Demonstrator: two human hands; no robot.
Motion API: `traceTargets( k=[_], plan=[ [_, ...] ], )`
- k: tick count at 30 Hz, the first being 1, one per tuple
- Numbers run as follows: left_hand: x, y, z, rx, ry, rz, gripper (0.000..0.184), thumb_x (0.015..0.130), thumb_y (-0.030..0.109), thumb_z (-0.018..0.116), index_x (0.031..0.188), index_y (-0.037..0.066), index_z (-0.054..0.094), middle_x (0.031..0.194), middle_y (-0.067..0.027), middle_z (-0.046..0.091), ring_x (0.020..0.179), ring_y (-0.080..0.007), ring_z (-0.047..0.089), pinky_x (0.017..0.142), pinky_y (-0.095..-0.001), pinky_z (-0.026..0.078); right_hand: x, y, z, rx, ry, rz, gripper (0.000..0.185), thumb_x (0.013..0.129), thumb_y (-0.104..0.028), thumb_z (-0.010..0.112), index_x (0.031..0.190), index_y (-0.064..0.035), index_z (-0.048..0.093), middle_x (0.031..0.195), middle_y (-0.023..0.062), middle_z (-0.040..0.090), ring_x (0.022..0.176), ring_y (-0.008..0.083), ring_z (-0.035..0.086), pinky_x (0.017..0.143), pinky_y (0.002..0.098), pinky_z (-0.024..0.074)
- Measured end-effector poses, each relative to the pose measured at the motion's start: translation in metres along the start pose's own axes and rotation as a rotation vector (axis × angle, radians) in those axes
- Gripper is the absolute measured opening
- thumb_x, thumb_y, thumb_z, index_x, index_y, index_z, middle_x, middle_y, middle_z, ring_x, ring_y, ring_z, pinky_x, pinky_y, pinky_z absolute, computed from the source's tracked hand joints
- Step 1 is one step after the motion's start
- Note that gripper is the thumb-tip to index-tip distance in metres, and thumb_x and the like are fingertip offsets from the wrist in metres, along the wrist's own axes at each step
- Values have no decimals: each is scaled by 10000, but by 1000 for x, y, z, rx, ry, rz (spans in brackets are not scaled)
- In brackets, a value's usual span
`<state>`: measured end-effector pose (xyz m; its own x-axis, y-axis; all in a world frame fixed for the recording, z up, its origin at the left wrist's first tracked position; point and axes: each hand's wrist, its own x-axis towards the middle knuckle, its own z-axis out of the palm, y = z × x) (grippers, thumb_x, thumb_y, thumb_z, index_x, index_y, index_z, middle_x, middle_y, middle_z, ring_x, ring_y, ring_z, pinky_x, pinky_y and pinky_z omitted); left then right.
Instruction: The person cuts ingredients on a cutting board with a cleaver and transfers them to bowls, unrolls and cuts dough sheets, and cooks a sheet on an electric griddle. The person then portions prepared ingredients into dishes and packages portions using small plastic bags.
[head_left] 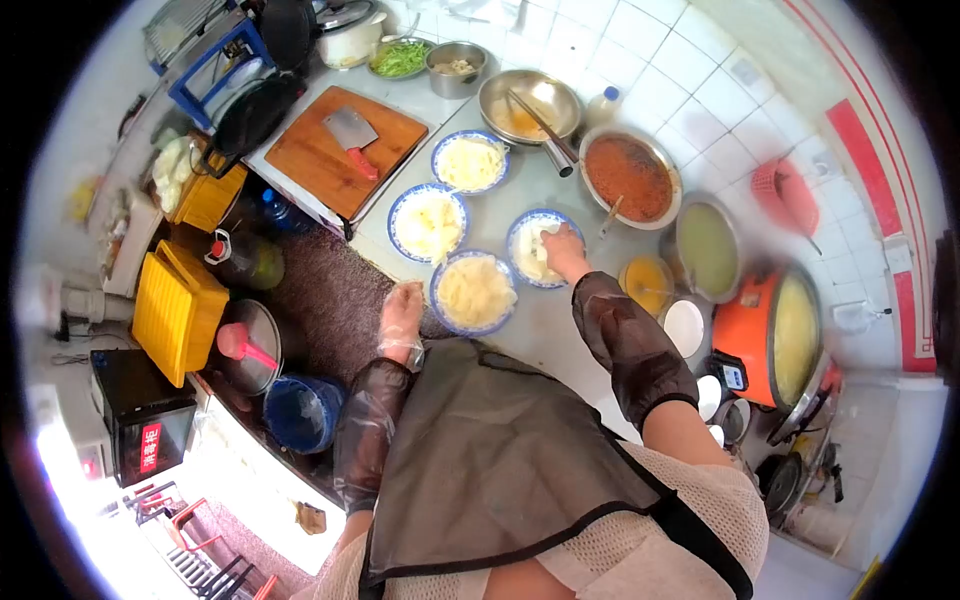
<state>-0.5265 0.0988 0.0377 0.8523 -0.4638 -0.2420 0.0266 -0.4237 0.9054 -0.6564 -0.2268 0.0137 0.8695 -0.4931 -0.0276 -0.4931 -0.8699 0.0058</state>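
My right hand [565, 252] reaches over a blue-rimmed plate [552, 276], its fingers pinched together at the pale food in it. Whatever they grip is hidden. My left hand [402, 318], in a clear plastic glove, is held curled just left of another plate [438, 299] of pale yellowish, sliced-looking food [474, 290]. Its fingers look closed, and their contents cannot be made out. Two more blue-rimmed plates stand beyond, one with pale food [428, 222] and one with pale shreds [470, 162].
A cleaver [352, 135] with a red handle lies on a wooden board [305, 125]. Along the wall stand a steel bowl [560, 88] with a handled utensil, a basin of red sauce [628, 175], a pot of greenish liquid [708, 248] and an orange cooker [757, 325]. A blue bucket [290, 425] stands lower left.
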Motion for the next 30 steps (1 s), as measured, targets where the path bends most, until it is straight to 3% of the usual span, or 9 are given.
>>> traceTargets(
  k=[2, 9, 12, 14, 18, 21, 25, 27, 30],
  plan=[
    [3, -10, 3, -42, 51, 84, 290, 906, 223, 524, 1017, -26, 624, 905, -167, 645, 855, -261, 616, 774, -334, 465, 8, 4, 2, 24, -21, -5, 222, 780, -75, 535, 976, -81, 639, 956, 204, 610, 891, 359, 613, 745, 453, 500],
    [1, -2, -3, -17, 12, 75, 280, 905, 219, 528, 1002, -26, 623, 920, -175, 645, 885, -260, 614, 797, -331, 459, 14, -2, -62, 102, -126, -22, 192, 767, -57, 532, 918, -72, 649, 922, 202, 622, 873, 363, 617, 727, 456, 506],
    [-5, 16, -2, 70, 24, 220, 299, 925, 186, 489, 1057, -55, 606, 924, -97, 644, 835, -159, 588, 763, -273, 465, 3, -10, -45, 94, -89, -1, 216, 759, -62, 540, 946, -90, 643, 962, 212, 602, 888, 363, 614, 734, 453, 502],
    [-5, 11, 1, 43, 37, 80, 282, 905, 216, 533, 1014, -29, 621, 948, -180, 647, 892, -270, 619, 794, -341, 466, -1, -13, -18, 76, -43, -8, 241, 751, -61, 543, 969, -107, 633, 970, 220, 587, 897, 362, 610, 738, 447, 499],
    [3, -13, 1, -6, 34, 110, 296, 911, 237, 531, 1008, -26, 624, 946, -187, 650, 890, -276, 626, 788, -344, 469, 8, -5, 4, 39, -89, -24, 248, 752, -75, 541, 968, -130, 650, 999, 236, 573, 890, 373, 617, 741, 439, 504],
    [2, -17, 0, 5, 56, 89, 292, 910, 231, 530, 1011, -26, 624, 939, -189, 652, 872, -276, 629, 775, -347, 475, 13, -8, -40, 36, -157, -2, 262, 725, -61, 553, 956, -122, 662, 996, 216, 593, 881, 368, 615, 736, 436, 503],
    [-2, -2, 2, -3, 51, 88, 286, 904, 224, 536, 1008, -26, 626, 935, -191, 654, 870, -271, 633, 765, -352, 482, 18, -8, -110, 255, -28, -8, 293, 684, -103, 626, 976, -92, 642, 939, 193, 633, 903, 359, 603, 796, 452, 478],
    [-2, 8, 4, 195, 74, 88, 283, 890, 220, 554, 1020, -20, 628, 932, -186, 657, 861, -301, 635, 772, -364, 493, 30, -17, -140, 340, 34, -128, 273, 710, -132, 599, 977, -93, 635, 941, 178, 626, 901, 366, 578, 759, 453, 465],
    [4, 15, 6, 105, -20, 33, 337, 862, 243, 592, 1081, -13, 604, 1037, -208, 629, 960, -329, 606, 846, -378, 477, 50, -49, -167, 590, 122, -309, 283, 711, -156, 598, 983, -84, 624, 931, 184, 618, 898, 379, 561, 754, 460, 453]
  ],
)
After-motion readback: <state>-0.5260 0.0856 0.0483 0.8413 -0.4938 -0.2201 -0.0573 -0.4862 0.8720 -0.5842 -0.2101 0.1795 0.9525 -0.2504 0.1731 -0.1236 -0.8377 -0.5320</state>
